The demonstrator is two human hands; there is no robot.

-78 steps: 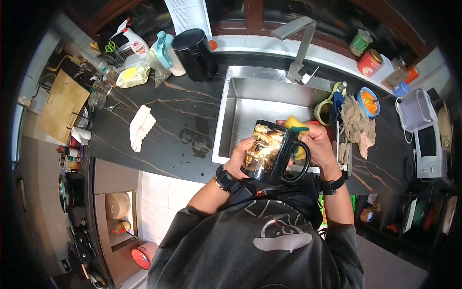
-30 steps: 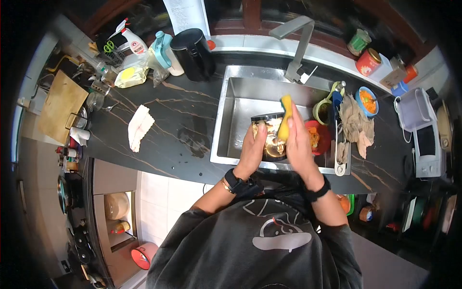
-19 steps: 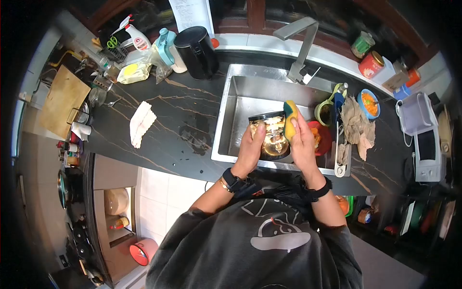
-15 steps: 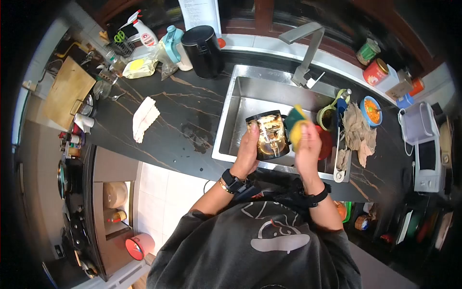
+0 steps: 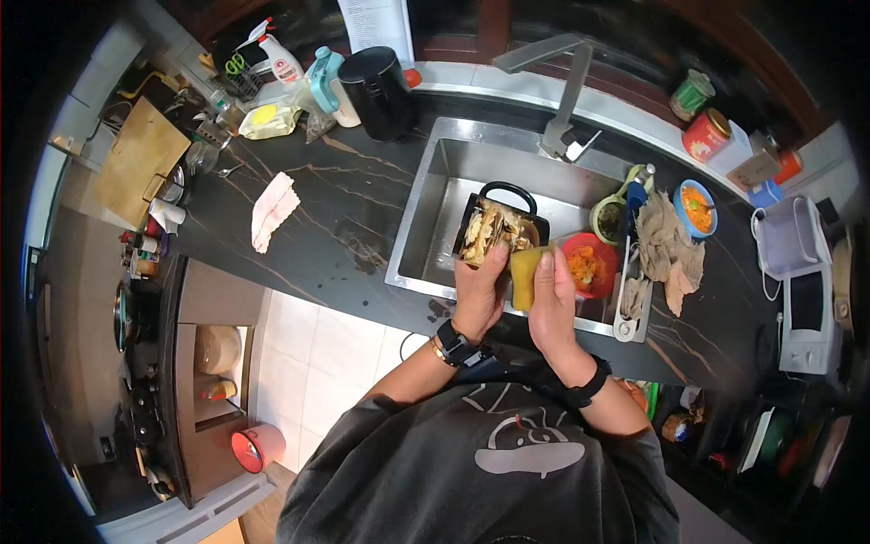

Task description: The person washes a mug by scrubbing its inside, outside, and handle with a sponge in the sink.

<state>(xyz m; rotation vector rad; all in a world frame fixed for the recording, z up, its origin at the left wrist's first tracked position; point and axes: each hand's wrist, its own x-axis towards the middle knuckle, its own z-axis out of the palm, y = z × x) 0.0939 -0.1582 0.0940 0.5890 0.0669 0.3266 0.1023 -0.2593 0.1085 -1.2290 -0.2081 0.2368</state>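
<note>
My left hand (image 5: 478, 295) is closed on a black mug (image 5: 497, 227) with a gold and brown picture, tilted over the front of the steel sink (image 5: 435, 213). The mug's handle points away from me, toward the back of the sink. In my right hand (image 5: 551, 304) is a yellow sponge (image 5: 526, 279), pressed near the mug's lower end; no green side shows. Right of the mug, a red bowl (image 5: 589, 265) with orange scraps sits in the sink, and a green cup (image 5: 608, 218) stands behind it.
The faucet (image 5: 566, 100) rises behind the sink. Crumpled grey cloths (image 5: 669, 238) and a blue bowl (image 5: 695, 208) of orange food are at the right. A pink cloth (image 5: 273, 211) lies on the left counter. A black canister (image 5: 378, 95) and a spray bottle (image 5: 279, 59) stand at the back.
The mug has turned in my left hand, so its handle now points to the back of the sink. My right hand has moved left and lower with the sponge, beside my left hand.
</note>
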